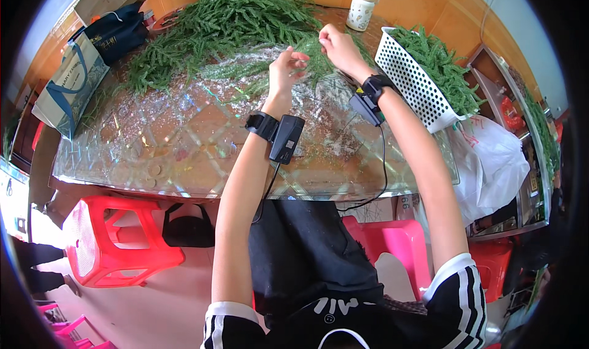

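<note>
A heap of green artificial pine sprigs point(239, 18) covers the far side of the glass-topped table point(202, 165). My left hand point(286, 73) is raised over the near edge of the greenery, its fingers loosely bent and apart, with nothing visible in them. To its right, my right hand point(342, 49) is closed, fingertips pinched together; whatever they may hold is too small to make out. Thin, paler green sprigs point(316, 64) lie below and between the two hands. White flakes point(313, 107) are scattered over the tabletop around them.
A white perforated basket point(410, 82) of sprigs stands at the right, near a cream bottle point(362, 8). Paper bags point(73, 88) and a dark bag point(119, 33) sit at the left. A white plastic bag point(491, 165) hangs at right. A red stool point(116, 241) stands below.
</note>
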The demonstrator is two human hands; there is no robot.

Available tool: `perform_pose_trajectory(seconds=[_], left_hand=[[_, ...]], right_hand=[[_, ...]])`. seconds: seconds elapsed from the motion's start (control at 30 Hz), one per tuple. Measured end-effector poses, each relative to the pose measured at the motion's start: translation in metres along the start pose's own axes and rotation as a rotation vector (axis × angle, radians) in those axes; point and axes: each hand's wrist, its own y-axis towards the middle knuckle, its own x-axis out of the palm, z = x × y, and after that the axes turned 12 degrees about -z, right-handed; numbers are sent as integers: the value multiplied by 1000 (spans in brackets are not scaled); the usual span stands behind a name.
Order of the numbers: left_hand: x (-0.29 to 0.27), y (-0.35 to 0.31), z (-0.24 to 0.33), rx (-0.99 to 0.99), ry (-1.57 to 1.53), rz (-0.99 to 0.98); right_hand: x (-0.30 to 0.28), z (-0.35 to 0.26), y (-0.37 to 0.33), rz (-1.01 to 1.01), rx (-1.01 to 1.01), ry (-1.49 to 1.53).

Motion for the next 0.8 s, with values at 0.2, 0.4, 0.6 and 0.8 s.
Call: perform_pose_trajectory(seconds=[0.2, 0.4, 0.6, 0.8], left_hand=[[4, -2, 0, -193, 50, -182], [20, -7, -2, -256, 28, -218], [32, -10, 8, -158, 18, -189], [27, -11, 7, -85, 165, -142]], right_hand=[[-16, -11, -29, 156, -45, 565], [-15, -17, -72, 116, -120, 858], [-14, -11, -93, -60, -149, 945], [-2, -9, -100, -128, -140, 861]])
